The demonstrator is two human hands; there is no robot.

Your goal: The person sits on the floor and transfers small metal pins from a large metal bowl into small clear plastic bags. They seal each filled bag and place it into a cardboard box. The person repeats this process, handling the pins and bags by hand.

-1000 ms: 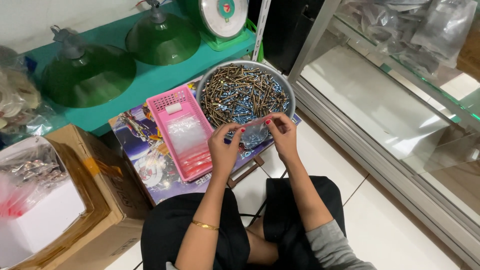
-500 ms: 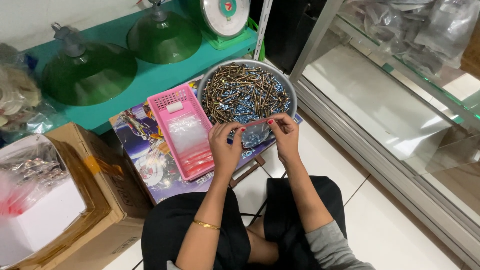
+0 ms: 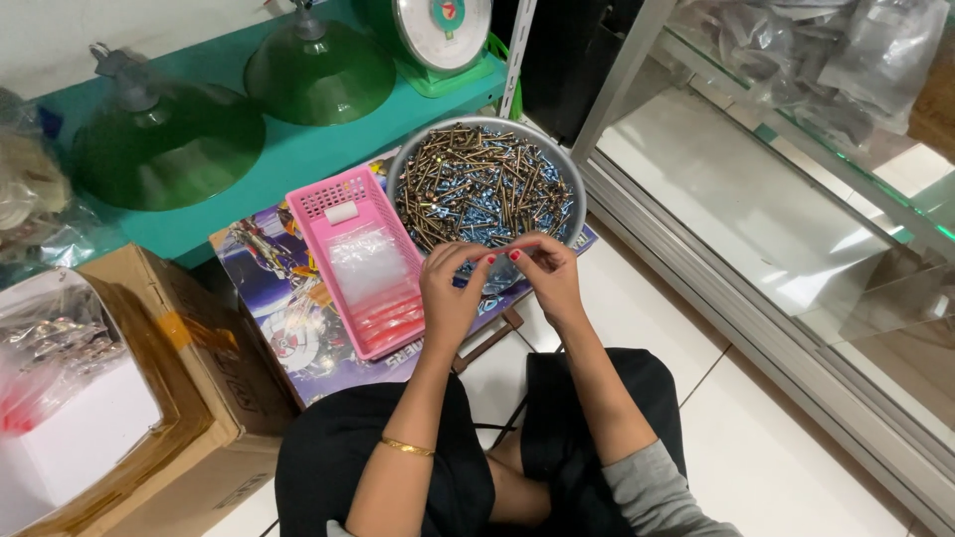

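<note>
Just below centre frame, I watched the left hand [image 3: 450, 298] and right hand [image 3: 549, 275] meet, fingertips pinched together over a small clear bag [image 3: 494, 279]. It sat at the near rim of the metal basin [image 3: 572, 179] of screws [image 3: 484, 189], beside the pink basket [image 3: 360, 261].

A pink basket [image 3: 360, 261] lay at nine o'clock, with clear little bags inside. A cardboard box [image 3: 149, 398] sat at eight o'clock. Two green lamp shades [image 3: 164, 144] stood on a green shelf [image 3: 288, 159] at eleven o'clock. A weighing scale [image 3: 443, 35] stood at twelve. A glass cabinet [image 3: 796, 199] was at three o'clock.
</note>
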